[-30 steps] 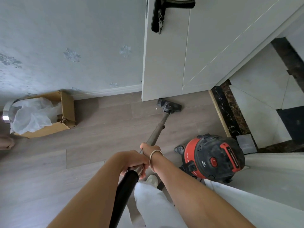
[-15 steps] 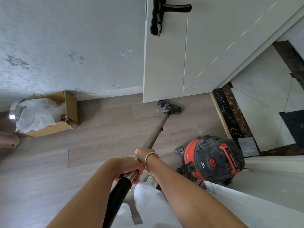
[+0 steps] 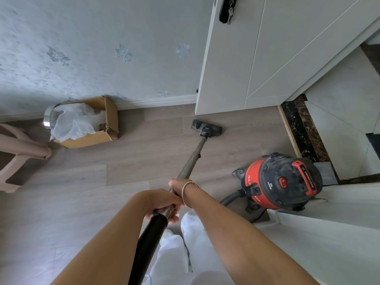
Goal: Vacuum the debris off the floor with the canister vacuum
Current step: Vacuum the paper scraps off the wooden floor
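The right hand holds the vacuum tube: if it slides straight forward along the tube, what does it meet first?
The right hand would first meet the small joint on the wand, then the floor head. The door lies beyond; depth is unclear.

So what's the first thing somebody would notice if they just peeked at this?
Probably the red and black canister vacuum sitting on the floor at the right, near the doorway. Next, the two arms in the middle, with the left hand and right hand gripping the long wand that reaches to the floor head by the white door.
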A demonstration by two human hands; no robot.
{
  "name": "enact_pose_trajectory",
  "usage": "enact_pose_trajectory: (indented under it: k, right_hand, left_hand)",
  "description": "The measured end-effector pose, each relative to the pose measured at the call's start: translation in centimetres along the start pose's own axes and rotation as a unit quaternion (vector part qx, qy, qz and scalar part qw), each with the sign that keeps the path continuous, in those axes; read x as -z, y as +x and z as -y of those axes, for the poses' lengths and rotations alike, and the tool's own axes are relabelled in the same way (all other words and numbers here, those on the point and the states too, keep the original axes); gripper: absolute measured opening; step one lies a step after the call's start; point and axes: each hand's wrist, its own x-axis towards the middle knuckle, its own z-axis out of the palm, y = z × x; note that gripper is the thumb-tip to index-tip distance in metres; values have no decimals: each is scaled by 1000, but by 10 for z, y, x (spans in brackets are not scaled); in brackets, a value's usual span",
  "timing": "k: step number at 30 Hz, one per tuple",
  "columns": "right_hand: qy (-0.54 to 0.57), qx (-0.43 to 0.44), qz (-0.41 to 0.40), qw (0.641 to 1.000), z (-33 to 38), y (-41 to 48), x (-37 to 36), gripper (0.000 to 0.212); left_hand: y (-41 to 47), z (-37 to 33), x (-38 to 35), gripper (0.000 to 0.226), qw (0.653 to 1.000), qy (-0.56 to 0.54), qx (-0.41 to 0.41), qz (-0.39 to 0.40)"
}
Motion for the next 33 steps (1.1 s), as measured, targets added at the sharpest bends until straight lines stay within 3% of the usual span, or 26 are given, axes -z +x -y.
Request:
enact_pose_trajectory:
  k: [9,15,20,23,28,31,33]
  right_hand:
    - [-20,16,-7,1000,-27,-13,-23,28]
    - [-43,13,0,999,-52,-23,-47,26]
    - [-13,10,22,1000,-85,-28,-79,17]
    - [20,15,56,998,-97,-28,-84,25]
    - [-51,-46,83,994,-103,-26,-63,18]
    - [-50,-53,91,993,-104,-24,-61,41]
    - [-60,-35,73,995,-107,-17,-66,43]
  left_hand:
    - [2,37,-4,5,999,6,-22,-23]
    - [-6,69,-3,3,992,116,-14,-51]
    - [-10,105,9,10,995,75,61,-18]
    - [-6,109,1,13,991,96,83,-34]
    - [6,118,-25,11,996,53,51,-58]
    - [10,133,-28,30,997,19,25,-67]
    - [6,144,-27,39,998,-6,10,-70]
